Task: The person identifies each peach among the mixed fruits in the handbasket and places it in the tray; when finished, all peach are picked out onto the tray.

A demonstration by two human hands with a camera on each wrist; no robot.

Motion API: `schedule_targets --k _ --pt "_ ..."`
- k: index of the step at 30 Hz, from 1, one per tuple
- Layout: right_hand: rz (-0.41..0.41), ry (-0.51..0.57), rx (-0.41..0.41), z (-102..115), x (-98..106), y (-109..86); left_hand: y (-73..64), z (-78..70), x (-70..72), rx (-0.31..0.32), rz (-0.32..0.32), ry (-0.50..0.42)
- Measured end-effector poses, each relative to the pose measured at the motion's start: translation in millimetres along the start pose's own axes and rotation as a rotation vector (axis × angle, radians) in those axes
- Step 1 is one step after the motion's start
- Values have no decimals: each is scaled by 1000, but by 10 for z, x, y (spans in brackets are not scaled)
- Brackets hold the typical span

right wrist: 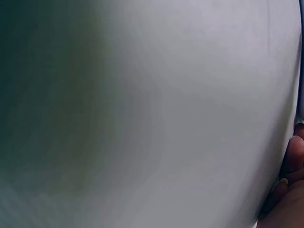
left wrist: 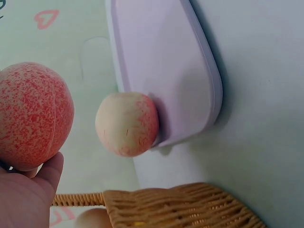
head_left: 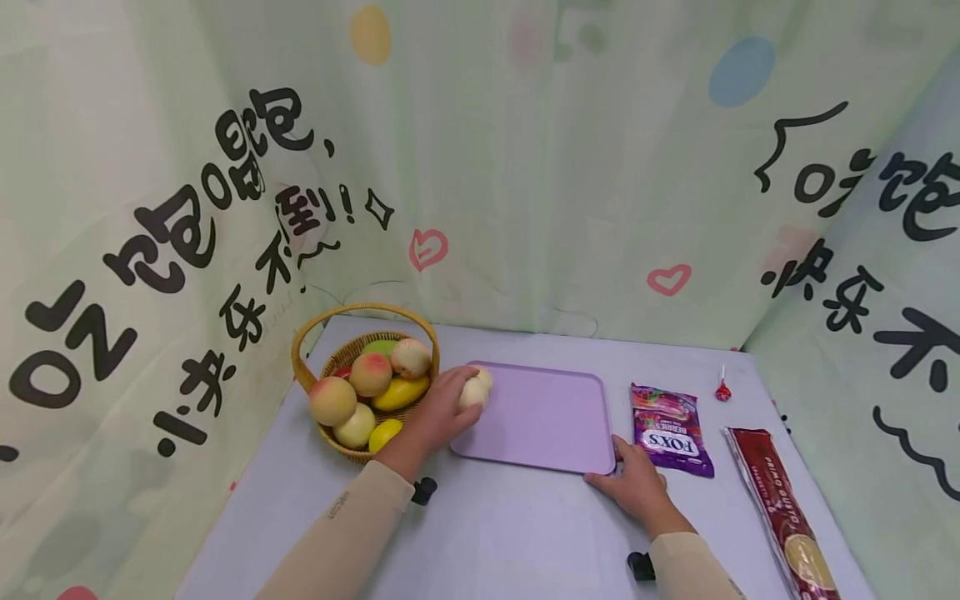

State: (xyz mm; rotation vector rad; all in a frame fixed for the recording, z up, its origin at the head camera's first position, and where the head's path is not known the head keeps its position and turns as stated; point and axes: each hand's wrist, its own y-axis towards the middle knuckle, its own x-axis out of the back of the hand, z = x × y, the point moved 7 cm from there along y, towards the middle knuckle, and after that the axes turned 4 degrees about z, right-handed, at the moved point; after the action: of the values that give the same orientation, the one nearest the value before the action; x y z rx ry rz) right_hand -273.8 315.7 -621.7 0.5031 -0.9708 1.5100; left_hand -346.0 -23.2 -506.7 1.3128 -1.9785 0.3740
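My left hand [head_left: 438, 412] holds a red-speckled peach [left wrist: 35, 116] between thumb and fingers, above the left end of a lilac tray [head_left: 543, 417]. A second, paler peach [left wrist: 127, 124] sits at the tray's left end in the left wrist view; in the head view the held one partly covers it. My right hand [head_left: 637, 483] grips the tray's near right corner, thumb along the front edge and fingers at the right side. The right wrist view is mostly blurred, with only some fingers [right wrist: 295, 154] at its right border.
Left of the tray stands a wicker basket [head_left: 327, 440] with a tall handle, filled with peaches, lemons and other fruit. On the right lie a purple Fox's Berries candy bag [head_left: 671, 429], a red lollipop [head_left: 722, 390] and a long dark-red spaghetti pack [head_left: 780, 508]. A printed curtain [head_left: 495, 167] surrounds the table.
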Motion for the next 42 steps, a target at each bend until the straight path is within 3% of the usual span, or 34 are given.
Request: schedule_targets --k 18,29,37,42 --pt "-3 3 -9 -50 -8 13 159 -51 -155 -36 44 -18" --pt "-1 13 -11 -19 15 -11 273 -48 -291 -40 97 44" --pt "-4 18 -6 -10 23 -11 350 -89 -337 -77 71 60" --pt "-6 28 -5 -14 6 -6 371 -53 -369 -55 74 86"
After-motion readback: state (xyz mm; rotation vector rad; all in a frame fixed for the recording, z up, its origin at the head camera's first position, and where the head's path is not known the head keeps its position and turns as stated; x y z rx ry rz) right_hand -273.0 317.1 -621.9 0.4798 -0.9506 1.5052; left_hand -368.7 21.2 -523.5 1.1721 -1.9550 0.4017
